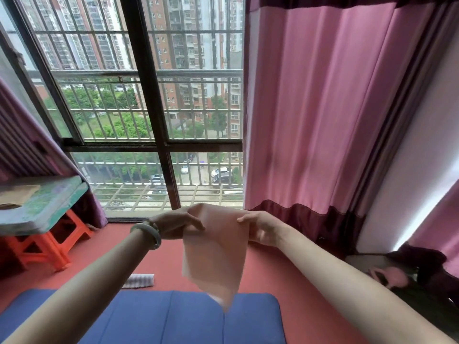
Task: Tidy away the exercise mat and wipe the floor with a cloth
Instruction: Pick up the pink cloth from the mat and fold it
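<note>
We held a pale pink cloth up in front of us, above the far end of the blue exercise mat, which lay flat on the red floor near us. Our left hand pinched the cloth's upper left corner between thumb and fingers. Our right hand gripped the upper right edge with its fingers curled behind it, and the rest hung free to a point. We judged the cloth light, thin and limp, easy to bunch into a pad for wiping, and best taken by its corners as here. The mat looked padded and creased into panels; we judged it soft but bulky, best grasped at a short end and folded along those creases. A small striped rag lay on the floor just beyond the mat, and an orange stool stood at the left
</note>
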The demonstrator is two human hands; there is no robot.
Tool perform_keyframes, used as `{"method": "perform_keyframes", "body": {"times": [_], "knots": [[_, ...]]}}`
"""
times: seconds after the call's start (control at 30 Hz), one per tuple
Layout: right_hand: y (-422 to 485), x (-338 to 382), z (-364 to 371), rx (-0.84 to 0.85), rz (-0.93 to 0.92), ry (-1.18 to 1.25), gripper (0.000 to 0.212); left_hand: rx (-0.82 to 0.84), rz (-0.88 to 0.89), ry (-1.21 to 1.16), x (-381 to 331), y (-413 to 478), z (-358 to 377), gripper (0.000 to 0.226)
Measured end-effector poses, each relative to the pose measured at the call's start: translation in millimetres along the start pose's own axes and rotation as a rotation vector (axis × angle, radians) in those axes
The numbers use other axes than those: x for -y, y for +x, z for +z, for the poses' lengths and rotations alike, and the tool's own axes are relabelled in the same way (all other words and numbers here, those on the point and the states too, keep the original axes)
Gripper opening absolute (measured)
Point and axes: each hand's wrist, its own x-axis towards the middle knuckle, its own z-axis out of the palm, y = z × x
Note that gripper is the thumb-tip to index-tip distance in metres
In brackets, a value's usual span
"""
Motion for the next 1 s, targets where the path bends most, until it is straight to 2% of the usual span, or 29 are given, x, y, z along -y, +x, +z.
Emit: {"method": "perform_keyframes", "body": {"times": [0.13,0.23,0.33,0.47,0.6,0.67,0.77,0.87,1.0], "knots": [[-6,18,-3,-0.159,-0.056,-0.257,0.033,-0.141,-0.12,0.246,-9,-2,-24,0.041],[-10,31,2,-0.266,-0.101,-0.329,0.033,-0.25,-0.074,0.228,-16,2,-25,0.05],[-12,44,3,-0.366,-0.153,-0.38,0.039,-0.32,-0.059,0.195,-19,11,-20,0.028],[-13,54,4,-0.516,-0.219,-0.508,0.054,-0.409,-0.033,0.177,-24,18,-11,0.017],[-12,62,1,-0.357,-0.194,-0.503,0.03,-0.485,0.039,0.094,-33,21,-7,0.023],[-15,68,1,-0.259,-0.19,-0.556,0.031,-0.529,0.105,0.057,-38,22,-3,0.027],[-20,79,2,-0.139,-0.129,-0.655,0.044,-0.558,0.185,0.022,-43,20,4,0.04],[-21,88,0,-0.052,-0.048,-0.75,0.051,-0.498,0.186,0.119,-44,15,4,0.044],[-23,91,-1,-0.032,0.047,-0.816,0.047,-0.449,0.119,0.378,-42,7,8,0.042]]}}
